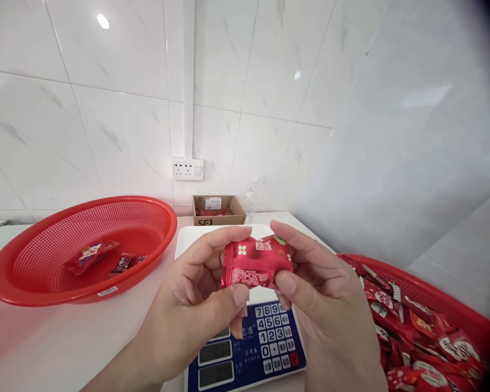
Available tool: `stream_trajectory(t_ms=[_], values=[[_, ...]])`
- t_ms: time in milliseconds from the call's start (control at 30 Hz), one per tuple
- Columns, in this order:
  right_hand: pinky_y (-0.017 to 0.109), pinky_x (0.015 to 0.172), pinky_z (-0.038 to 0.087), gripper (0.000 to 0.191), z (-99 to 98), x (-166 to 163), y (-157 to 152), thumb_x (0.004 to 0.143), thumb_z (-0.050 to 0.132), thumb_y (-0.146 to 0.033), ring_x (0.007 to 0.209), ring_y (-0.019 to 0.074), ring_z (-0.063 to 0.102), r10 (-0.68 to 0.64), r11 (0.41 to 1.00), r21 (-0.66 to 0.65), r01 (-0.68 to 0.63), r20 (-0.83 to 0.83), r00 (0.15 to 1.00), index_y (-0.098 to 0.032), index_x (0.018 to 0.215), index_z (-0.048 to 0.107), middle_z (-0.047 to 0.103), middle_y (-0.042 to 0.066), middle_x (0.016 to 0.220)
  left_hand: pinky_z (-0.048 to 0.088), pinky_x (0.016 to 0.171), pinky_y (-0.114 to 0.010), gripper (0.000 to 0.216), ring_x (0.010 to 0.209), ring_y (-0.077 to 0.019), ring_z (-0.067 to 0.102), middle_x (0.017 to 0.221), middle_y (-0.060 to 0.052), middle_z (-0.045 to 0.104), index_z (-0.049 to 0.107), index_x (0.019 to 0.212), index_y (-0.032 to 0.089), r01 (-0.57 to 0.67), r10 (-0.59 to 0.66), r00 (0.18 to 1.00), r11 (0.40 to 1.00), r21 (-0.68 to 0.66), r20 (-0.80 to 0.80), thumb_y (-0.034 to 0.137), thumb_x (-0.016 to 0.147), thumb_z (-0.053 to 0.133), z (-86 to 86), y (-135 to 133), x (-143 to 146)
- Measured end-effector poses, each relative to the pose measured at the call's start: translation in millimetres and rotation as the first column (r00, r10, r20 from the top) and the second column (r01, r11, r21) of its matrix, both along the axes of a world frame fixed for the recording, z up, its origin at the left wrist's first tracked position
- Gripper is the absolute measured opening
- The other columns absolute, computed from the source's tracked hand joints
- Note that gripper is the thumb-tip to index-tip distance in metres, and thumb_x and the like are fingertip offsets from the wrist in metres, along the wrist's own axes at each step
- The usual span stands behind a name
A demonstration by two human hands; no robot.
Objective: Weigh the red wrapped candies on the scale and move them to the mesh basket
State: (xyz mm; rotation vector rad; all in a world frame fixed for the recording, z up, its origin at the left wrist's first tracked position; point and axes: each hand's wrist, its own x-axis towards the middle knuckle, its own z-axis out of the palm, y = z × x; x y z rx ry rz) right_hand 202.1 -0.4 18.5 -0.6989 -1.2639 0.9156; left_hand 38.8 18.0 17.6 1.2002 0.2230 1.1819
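Both hands, our left hand and right hand, pinched one red packet above the scale, between two red baskets on the surface.

Both hands hold one red snack packet above a white scale with a blue keypad: the left hand pinches its left end, the right hand its right end. On the white bench, a red mesh basket to the left holds two or perhaps three packets. A second red basket at the right is heaped with similar packets. A small cardboard box stands against the tiled wall
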Motion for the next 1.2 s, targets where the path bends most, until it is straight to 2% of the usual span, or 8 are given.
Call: stream_trajectory(t_ms=[133,333,600,967,1133,1200], values=[[0.018,0.042,0.049,0.038,-1.1,0.9,0.5,0.077,0.077,-0.022,0.055,0.0096,0.053,-0.022,1.000,0.004,0.022,0.009,1.000,-0.041,0.111,0.074,0.069,-0.002,0.079,0.056,0.050,-0.008,0.036,0.057,-0.0043,0.056,0.083,0.003,0.064,0.070,0.114,0.039,-0.008,0.008,1.000,1.000,0.008,-0.006,0.020,0.084,0.073,-0.7,1.0,0.5],[0.018,0.041,0.052,0.039,0.0,1.9,2.7,0.077,0.078,-0.022,0.054,0.0101,0.054,-0.037,0.999,0.025,0.036,0.031,0.999,-0.039,0.113,0.074,0.066,-0.002,0.074,0.056,0.051,-0.008,0.036,0.057,-0.0036,0.055,0.086,0.004,0.065,0.069,0.115,0.039,0.008,-0.008,1.000,1.000,0.010,-0.003,0.020,0.085,0.072,-0.9,1.3,-0.5],[0.016,0.044,0.052,0.038,1.2,-3.3,-1.7,0.076,0.078,-0.020,0.059,0.0101,0.056,-0.031,0.999,-0.036,0.028,-0.060,0.998,-0.038,0.109,0.075,0.067,-0.001,0.078,0.056,0.051,-0.007,0.035,0.058,-0.0035,0.054,0.086,0.004,0.065,0.069,0.115,0.039,0.010,-0.010,1.000,1.000,0.002,0.000,0.020,0.086,0.072,0.1,1.1,0.9],[0.013,0.048,0.050,0.039,-0.7,0.7,1.8,0.080,0.075,-0.017,0.059,0.0071,0.054,-0.001,0.999,0.046,0.000,0.005,1.000,-0.038,0.113,0.073,0.067,-0.002,0.080,0.056,0.053,-0.007,0.036,0.059,-0.0029,0.054,0.089,0.004,0.064,0.066,0.120,0.038,0.019,-0.019,1.000,0.998,0.066,0.002,0.019,0.089,0.068,-4.2,3.5,-0.8],[0.017,0.055,0.053,0.036,-3.7,0.2,2.6,0.083,0.072,-0.020,0.070,0.0101,0.061,-0.009,0.996,0.091,0.007,0.032,0.999,-0.039,0.114,0.071,0.069,-0.001,0.088,0.055,0.053,-0.007,0.037,0.059,-0.0029,0.054,0.089,0.004,0.064,0.066,0.118,0.037,-0.023,0.025,0.999,0.995,0.094,-0.020,0.015,0.089,0.065,-4.7,4.3,0.2],[0.020,0.060,0.056,0.036,-5.0,0.5,4.4,0.086,0.070,-0.021,0.074,0.0115,0.064,-0.058,0.994,0.097,0.049,0.096,0.994,-0.040,0.117,0.069,0.070,-0.002,0.092,0.053,0.051,-0.008,0.038,0.059,-0.0038,0.054,0.088,0.004,0.064,0.066,0.117,0.037,-0.086,0.091,0.995,0.992,0.091,-0.051,0.013,0.088,0.064,-3.4,5.0,0.3]])
